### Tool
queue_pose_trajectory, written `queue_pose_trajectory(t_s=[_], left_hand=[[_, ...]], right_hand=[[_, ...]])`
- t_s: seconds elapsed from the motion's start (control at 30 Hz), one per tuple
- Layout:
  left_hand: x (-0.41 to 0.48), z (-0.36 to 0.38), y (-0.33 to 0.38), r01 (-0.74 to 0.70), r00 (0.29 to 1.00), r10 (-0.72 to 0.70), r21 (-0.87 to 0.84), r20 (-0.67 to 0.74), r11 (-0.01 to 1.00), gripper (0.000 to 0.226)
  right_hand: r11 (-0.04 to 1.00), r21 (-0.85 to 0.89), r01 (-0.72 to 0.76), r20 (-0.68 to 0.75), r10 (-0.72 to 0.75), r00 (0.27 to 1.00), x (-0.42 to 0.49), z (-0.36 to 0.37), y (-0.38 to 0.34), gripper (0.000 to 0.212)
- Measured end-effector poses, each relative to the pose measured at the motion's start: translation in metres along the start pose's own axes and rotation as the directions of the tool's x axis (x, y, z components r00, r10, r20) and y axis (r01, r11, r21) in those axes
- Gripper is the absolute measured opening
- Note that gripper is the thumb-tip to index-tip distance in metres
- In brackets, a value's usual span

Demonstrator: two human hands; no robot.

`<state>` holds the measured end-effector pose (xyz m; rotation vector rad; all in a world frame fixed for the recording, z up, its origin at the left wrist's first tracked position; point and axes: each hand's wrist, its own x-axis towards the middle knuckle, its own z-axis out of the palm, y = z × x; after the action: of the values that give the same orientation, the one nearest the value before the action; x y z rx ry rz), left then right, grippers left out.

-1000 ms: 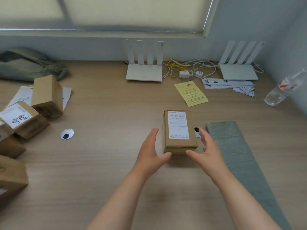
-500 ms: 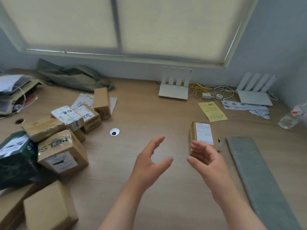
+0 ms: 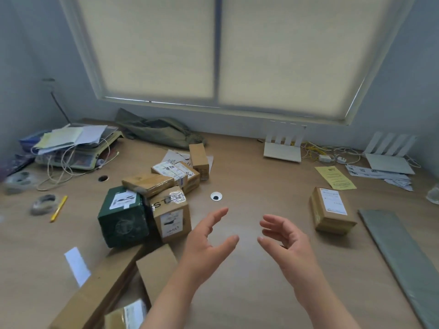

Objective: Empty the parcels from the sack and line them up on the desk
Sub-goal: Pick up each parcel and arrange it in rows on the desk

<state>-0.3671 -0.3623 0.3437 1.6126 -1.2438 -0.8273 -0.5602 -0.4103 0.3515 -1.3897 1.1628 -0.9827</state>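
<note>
Empty hands over the middle of the worktop (image 3: 249,293): the left hand (image 3: 209,241) and right hand (image 3: 285,241) hover palm to palm, fingers loosely spread, holding nothing. One labelled brown parcel (image 3: 331,211) lies alone toward the right edge, near a grey sheet (image 3: 399,252). The rest are heaped left of centre — a dark green box (image 3: 123,219) and a taped carton (image 3: 172,214) in front. The olive sack (image 3: 159,130) slumps at the far edge. The cartons look stiff and fairly light — probably best gripped by opposite side faces.

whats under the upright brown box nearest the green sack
A white printed sheet pokes out from under the box; the part beneath is covered.
</note>
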Motion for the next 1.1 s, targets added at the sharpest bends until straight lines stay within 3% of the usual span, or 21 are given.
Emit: queue_pose_trajectory(t_s=[0.43, 0.63, 0.97, 1.1], left_hand=[[-0.047, -0.074, -0.006, 0.101, 0.981, -0.092, 0.043, -0.171, 0.994, 0.065], [-0.056, -0.091, -0.031, 0.176, 0.958, -0.169, 0.009, -0.233, 0.984, 0.05], [-0.063, -0.144, -0.112, 0.293, 0.938, -0.292, -0.019, -0.186, 0.956, 0.042], [-0.071, -0.158, -0.16, 0.392, 0.917, -0.394, -0.036, -0.065, 0.919, 0.038]], right_hand=[[0.999, 0.036, 0.021, 0.272, -0.03, 0.962, -0.007, 0.082, -0.012, 0.041], [1.0, 0.001, -0.009, 0.354, 0.008, 0.935, -0.008, 0.099, 0.001, 0.04], [0.967, -0.205, -0.151, 0.344, 0.216, 0.914, -0.037, 0.169, 0.043, 0.037], [0.93, -0.268, -0.25, 0.296, 0.327, 0.897, -0.06, 0.207, 0.069, 0.037]])
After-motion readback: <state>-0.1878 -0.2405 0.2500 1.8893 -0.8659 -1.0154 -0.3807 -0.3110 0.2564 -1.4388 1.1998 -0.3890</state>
